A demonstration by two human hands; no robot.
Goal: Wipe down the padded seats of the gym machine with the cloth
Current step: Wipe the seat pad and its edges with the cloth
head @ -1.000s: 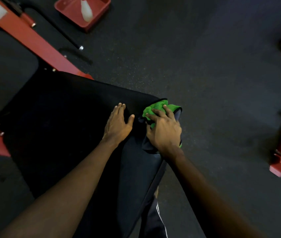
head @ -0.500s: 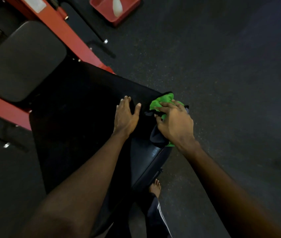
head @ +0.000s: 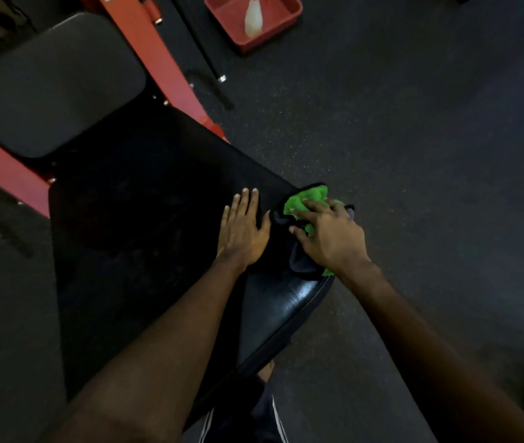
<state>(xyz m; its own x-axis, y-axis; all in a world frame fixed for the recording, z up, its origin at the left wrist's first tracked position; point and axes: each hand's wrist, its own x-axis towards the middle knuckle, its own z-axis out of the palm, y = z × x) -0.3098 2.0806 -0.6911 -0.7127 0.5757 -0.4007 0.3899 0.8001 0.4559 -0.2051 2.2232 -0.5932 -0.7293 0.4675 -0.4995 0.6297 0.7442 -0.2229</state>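
1. Well, the right hand [head: 327,233] — its grip bunched round the green cloth [head: 307,199] — works the far corner of the black seat [head: 158,235].
2. The left hand [head: 243,233] lies flat there, fingers straight.
3. The grey pad [head: 52,81], I'd guess, remains.

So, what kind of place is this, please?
Most likely a gym: a black padded seat on a red steel frame, over dark speckled rubber flooring. The right hand holds a green cloth on the seat's corner.

One wide-angle head cam only: worn high, aimed fwd & steeply down onto padded seat [head: 145,251], close in, w/ floor [head: 414,155] filling right side & top of frame.
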